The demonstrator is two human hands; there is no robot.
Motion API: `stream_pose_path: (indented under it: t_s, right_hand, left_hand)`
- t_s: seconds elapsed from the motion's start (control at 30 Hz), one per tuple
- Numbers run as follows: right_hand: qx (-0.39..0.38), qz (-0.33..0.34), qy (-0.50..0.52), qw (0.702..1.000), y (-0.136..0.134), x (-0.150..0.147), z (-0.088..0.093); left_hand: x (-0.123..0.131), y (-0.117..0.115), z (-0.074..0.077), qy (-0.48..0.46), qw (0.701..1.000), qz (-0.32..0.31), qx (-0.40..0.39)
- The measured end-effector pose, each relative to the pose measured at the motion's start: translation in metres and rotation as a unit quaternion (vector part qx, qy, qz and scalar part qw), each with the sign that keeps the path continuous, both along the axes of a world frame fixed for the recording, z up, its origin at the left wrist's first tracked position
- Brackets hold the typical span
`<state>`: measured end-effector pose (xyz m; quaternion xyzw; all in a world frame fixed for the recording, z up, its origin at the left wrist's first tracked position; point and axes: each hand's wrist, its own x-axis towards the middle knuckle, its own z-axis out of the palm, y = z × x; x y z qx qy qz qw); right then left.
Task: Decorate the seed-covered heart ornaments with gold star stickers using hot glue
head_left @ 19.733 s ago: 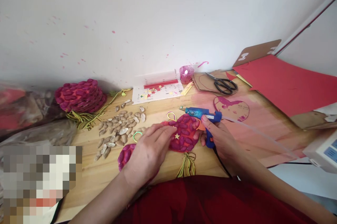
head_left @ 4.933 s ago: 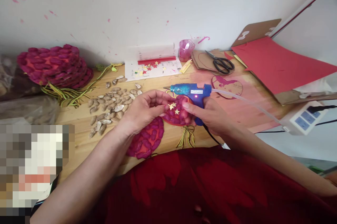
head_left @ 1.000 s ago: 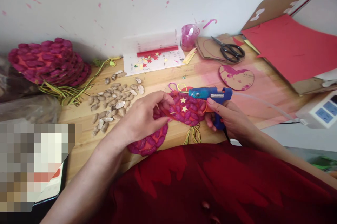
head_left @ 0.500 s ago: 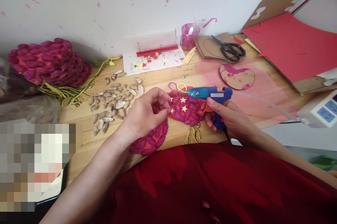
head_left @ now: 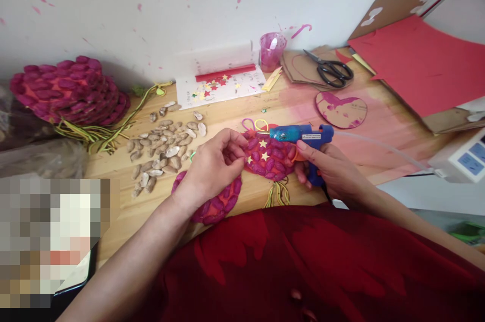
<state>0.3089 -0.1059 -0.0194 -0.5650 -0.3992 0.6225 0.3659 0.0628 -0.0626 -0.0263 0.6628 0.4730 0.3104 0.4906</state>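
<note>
My right hand [head_left: 322, 160] is wrapped around a blue hot glue gun [head_left: 293, 133], its nozzle pointing left over the top of a heart-shaped piece [head_left: 271, 168] covered in magenta-painted peanut shells. Yellow stars [head_left: 264, 156] and a red star sit on that piece, and a green-and-yellow tassel [head_left: 278, 193] hangs from its lower end. My left hand [head_left: 217, 160] is closed in a pinch at the piece's left edge; whatever its fingertips hold is hidden. Beneath my left wrist lies a second magenta shell-covered piece [head_left: 217, 206], partly covered by the hand.
Loose peanut shells [head_left: 162, 145] lie to the left, before a stack of finished magenta pieces [head_left: 68, 90]. At the back are star cutouts on white paper [head_left: 185, 95], a pink-stained cup [head_left: 272, 52] and black scissors [head_left: 333, 72]. A cardboard heart [head_left: 341, 110] and red paper [head_left: 424, 64] are right.
My left hand has shifted slightly left and down, showing more of the yellow star by its fingertips and of the second piece. My right hand and the glue gun stay nearly still.
</note>
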Motion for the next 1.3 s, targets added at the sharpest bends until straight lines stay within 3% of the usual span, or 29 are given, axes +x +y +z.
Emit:
stream_pose_path:
  t_s: [0.43,0.67,0.8,1.3]
  right_hand:
    - [0.002,0.004,-0.004,1.0,0.0,0.0,0.001]
    - [0.003,-0.001,-0.006,1.0,0.0,0.0,-0.001]
    - [0.008,-0.003,0.007,1.0,0.0,0.0,0.0]
    - [0.038,-0.075,0.021,0.996,0.004,0.003,0.002]
  left_hand:
    - [0.005,-0.001,-0.002,0.031,0.999,0.01,0.031]
    - [-0.005,0.005,0.01,0.039,0.996,0.039,0.072]
    - [-0.008,0.004,0.013,0.05,0.994,0.02,0.094]
    - [0.001,0.003,-0.006,0.09,0.993,0.013,0.076]
